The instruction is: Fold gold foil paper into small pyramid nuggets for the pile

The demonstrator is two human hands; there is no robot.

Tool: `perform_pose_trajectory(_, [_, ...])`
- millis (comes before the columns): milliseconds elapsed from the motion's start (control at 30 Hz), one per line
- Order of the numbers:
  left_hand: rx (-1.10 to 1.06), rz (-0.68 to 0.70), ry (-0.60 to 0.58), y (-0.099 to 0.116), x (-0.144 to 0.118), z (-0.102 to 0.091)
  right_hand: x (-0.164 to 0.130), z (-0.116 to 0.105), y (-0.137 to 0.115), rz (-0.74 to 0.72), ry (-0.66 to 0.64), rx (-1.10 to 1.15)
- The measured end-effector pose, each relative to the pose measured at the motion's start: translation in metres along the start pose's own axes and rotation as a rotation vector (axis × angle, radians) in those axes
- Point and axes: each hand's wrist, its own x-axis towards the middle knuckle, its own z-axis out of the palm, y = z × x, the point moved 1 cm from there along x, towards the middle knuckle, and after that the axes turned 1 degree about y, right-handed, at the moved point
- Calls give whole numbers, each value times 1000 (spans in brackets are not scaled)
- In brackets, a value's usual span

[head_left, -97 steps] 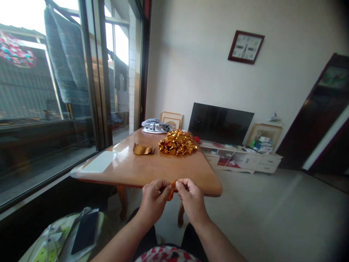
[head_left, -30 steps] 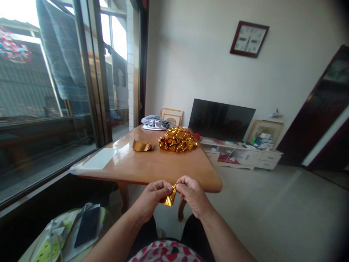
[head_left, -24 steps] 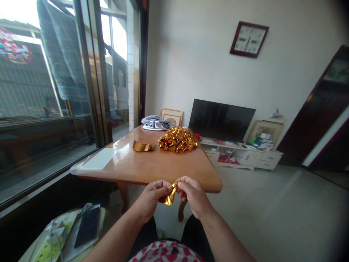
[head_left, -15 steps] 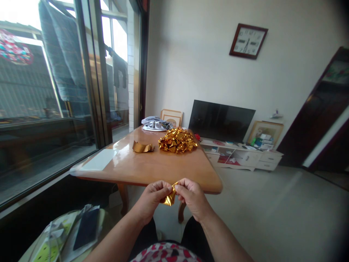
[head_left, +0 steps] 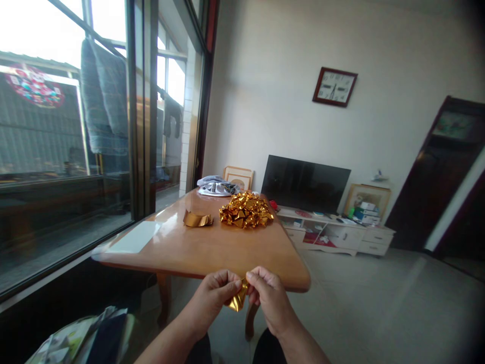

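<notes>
Gold foil piece (head_left: 237, 300): pinched between your left hand (head_left: 215, 294) and right hand (head_left: 265, 296) just below the bench (head_left: 197, 247) edge, more crumpled than a second ago, gold foil heap (head_left: 246, 210) and foil strip (head_left: 197, 219) lying beyond.

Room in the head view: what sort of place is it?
Most likely a home living room: a TV on a low white cabinet, a wall clock, and a wooden table by a big window.
</notes>
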Motion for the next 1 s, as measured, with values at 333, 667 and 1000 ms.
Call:
perform_pose_trajectory(333, [15,5,-11,3,6,-3,3,-2,0,-62,38,3])
perform_pose_trajectory(667, [-15,94,31,2,24,-8,14,-13,0,-100,195,65])
perform_pose_trajectory(1000, [76,50,-21,10,26,-29,14,-12,13,-75,142,79])
